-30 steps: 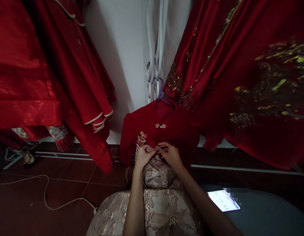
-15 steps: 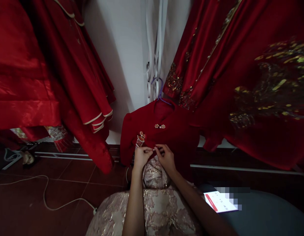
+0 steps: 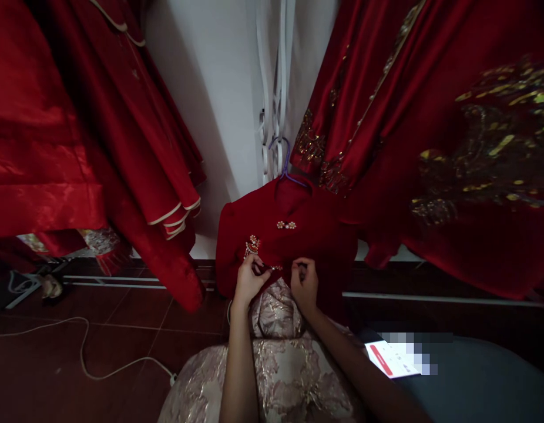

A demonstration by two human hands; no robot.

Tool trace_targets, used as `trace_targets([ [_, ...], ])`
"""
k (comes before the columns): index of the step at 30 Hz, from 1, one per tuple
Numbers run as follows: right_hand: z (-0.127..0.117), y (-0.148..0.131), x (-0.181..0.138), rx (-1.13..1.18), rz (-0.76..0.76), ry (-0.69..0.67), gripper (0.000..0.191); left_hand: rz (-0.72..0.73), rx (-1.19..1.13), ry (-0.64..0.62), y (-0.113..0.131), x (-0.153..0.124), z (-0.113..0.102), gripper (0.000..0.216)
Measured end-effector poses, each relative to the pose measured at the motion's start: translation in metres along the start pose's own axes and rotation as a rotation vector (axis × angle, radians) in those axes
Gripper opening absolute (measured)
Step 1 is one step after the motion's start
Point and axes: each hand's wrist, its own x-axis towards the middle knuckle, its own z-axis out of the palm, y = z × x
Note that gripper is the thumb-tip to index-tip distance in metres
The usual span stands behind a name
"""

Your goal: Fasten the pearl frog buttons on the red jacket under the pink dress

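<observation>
now, left hand [image 3: 249, 283] by beaded clasp [image 3: 276, 268] on red jacket [image 3: 327, 235], grip unclear, right hand [image 3: 306, 288] pinched narrow

I see a red jacket [image 3: 325, 235] hanging upright, its front facing me. A pearly, flower-ended clasp [image 3: 286, 225] lies level high on the chest. Below it, I see a lower clasp [image 3: 276, 268], partly covered. Left of these 2, I make out a beaded brooch [image 3: 253, 241], its bottom hidden.
</observation>
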Motion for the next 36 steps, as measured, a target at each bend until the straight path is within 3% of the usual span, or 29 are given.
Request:
trace_targets([
  [6, 0.002, 0.001, 0.002, -0.027, -0.019, -0.076, 0.016, 0.082, 0.088, -0.046, 0.007, -0.002, -0.005, 0.017],
  [10, 0.005, 0.0, 0.004, -0.089, -0.056, -0.195, 0.018, 0.064, 0.108, -0.095, 0.006, -0.002, -0.002, 0.014],
  [13, 0.006, 0.002, 0.005, -0.098, -0.037, -0.202, 0.018, 0.056, 0.137, -0.12, 0.006, -0.001, 0.0, 0.014],
  [20, 0.006, 0.002, 0.005, -0.075, 0.014, -0.199, 0.02, 0.078, 0.19, -0.036, 0.009, -0.001, 0.002, 0.021],
  [29, 0.004, -0.001, 0.005, -0.086, 0.039, -0.239, 0.021, 0.038, 0.102, -0.053, 0.009, -0.001, 0.003, 0.012],
  [36, 0.003, -0.003, 0.004, -0.178, -0.086, -0.279, 0.022, -0.008, -0.114, -0.138, 0.009, -0.001, 0.008, 0.008],
])
